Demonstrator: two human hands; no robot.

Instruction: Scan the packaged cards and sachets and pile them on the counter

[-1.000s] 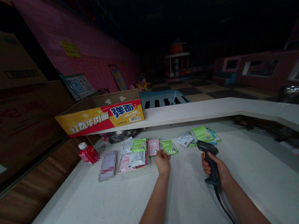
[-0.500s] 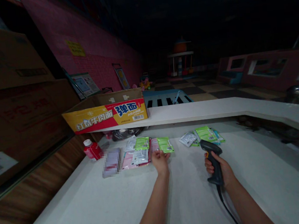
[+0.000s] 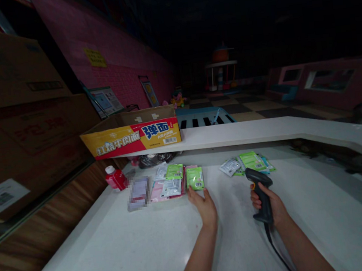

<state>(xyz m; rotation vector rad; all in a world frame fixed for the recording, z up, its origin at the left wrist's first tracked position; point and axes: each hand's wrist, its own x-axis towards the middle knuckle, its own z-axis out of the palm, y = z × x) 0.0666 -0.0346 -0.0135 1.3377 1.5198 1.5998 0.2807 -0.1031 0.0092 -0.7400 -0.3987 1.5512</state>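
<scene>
My right hand is wrapped round the grip of a black barcode scanner, whose cable runs down toward me. My left hand has its fingers apart at the near edge of a green packet; whether the fingertips touch it I cannot tell. Left of that packet lies a group of flat packets: another green one, a silver-white one and a pink one. Beyond the scanner is a second pile, with a silver packet and a green packet on top of others.
A red bottle with a white cap and a blurred-out flat item stand at the left of the white counter. An open yellow-and-red carton sits on the raised ledge. Large cardboard boxes are stacked at far left.
My left hand has drawn back toward me and its fingers have spread. The green packet by it now lies straighter and more fully visible. My right hand keeps the scanner; the view has shifted slightly.
</scene>
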